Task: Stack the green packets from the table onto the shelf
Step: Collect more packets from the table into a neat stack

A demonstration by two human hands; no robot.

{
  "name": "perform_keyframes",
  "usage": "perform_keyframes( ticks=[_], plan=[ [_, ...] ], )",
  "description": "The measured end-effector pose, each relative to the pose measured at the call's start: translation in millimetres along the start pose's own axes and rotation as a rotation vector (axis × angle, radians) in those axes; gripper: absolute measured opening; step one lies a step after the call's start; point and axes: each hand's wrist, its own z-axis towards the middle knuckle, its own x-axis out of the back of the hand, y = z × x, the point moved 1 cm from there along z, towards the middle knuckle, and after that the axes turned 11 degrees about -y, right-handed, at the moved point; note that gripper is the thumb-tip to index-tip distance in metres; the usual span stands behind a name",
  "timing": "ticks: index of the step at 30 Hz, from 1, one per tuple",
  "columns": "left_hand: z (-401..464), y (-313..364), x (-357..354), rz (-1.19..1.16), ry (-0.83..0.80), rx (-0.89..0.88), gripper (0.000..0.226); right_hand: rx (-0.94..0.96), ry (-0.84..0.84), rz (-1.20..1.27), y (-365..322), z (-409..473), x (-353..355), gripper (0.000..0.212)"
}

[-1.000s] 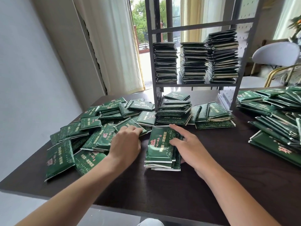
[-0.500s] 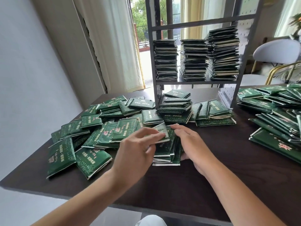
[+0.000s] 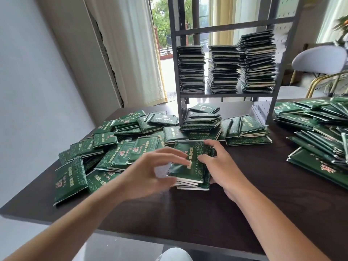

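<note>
A small stack of green packets [image 3: 190, 166] lies on the dark table [image 3: 207, 219] in front of me. My right hand [image 3: 222, 166] grips its right side, thumb on the top packet and fingers at the far edge. My left hand [image 3: 150, 172] is blurred at the stack's left side, fingers spread, with nothing in it. Loose green packets [image 3: 116, 153] are heaped to the left. The grey metal shelf [image 3: 226, 95] stands behind and carries three tall packet stacks [image 3: 223, 68].
More packets lie under the shelf [image 3: 203, 121] and in a big heap on the right [image 3: 320, 132]. A white chair [image 3: 320, 59] stands behind the table at right. A wall and curtain are on the left.
My left hand took a packet from the left heap, brought it over and laid it on the small stack, then let go. My right hand stayed at the stack's right side.
</note>
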Motion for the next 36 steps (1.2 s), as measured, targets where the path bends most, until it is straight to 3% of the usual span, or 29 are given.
perform_keyframes(
  ticks=[2,7,9,11,16,21,25,31,36],
  plan=[
    [2,-10,16,-0.026,0.079,0.046,0.044,0.011,-0.014,-0.002,-1,-1,1,0.048],
    [10,-46,32,0.414,0.202,0.242,0.037,0.023,-0.031,0.02,0,-2,3,0.056],
    [11,-52,31,0.512,0.188,0.361,0.046,0.022,-0.056,0.04,1,0,1,0.051],
    [12,-54,29,0.513,0.133,0.486,0.06,0.011,-0.063,0.059,2,1,-2,0.043],
    [13,-55,31,0.449,0.084,0.623,0.051,0.012,-0.074,0.061,5,4,-2,0.038],
    [14,-50,30,0.399,0.099,0.567,0.043,0.027,-0.087,0.063,6,4,-1,0.037],
    [12,-47,27,0.347,0.227,0.448,0.04,0.02,-0.1,0.048,5,3,0,0.036],
    [15,-26,36,-0.227,0.478,0.363,0.025,0.004,-0.085,0.044,4,3,0,0.037],
    [18,2,27,-0.332,0.484,0.267,0.018,-0.003,-0.076,0.049,5,4,-3,0.036]
  ],
)
